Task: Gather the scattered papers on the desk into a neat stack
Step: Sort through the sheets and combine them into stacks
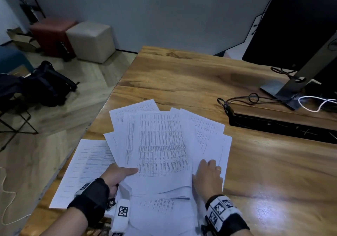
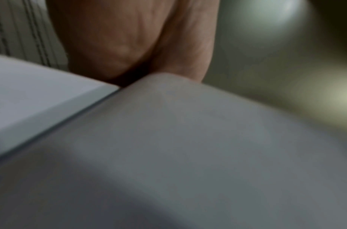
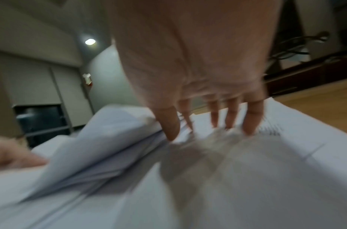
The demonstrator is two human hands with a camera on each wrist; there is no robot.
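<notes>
Several white printed papers [image 1: 160, 140] lie fanned and overlapping on the wooden desk [image 1: 200, 75] near its front left corner. My left hand [image 1: 120, 173] pinches the lower left edge of the lifted bundle, thumb on top and fingers hidden beneath. My right hand [image 1: 207, 175] presses flat on the sheets at the right, fingers straight; the right wrist view shows its fingertips [image 3: 251, 124] on the paper [image 3: 237, 170]. One separate sheet [image 1: 82, 170] lies flat at the left, partly over the desk edge. The left wrist view is blurred, showing only my left hand [image 2: 129, 38] and grey paper [image 2: 168, 155].
A monitor stand [image 1: 284, 89] with black and white cables [image 1: 255, 98] occupies the desk's right side, beside a dark cable tray slot [image 1: 282, 126]. Left of the desk, on the floor, are a black bag [image 1: 47, 86], stools [image 1: 91, 40] and a folding chair.
</notes>
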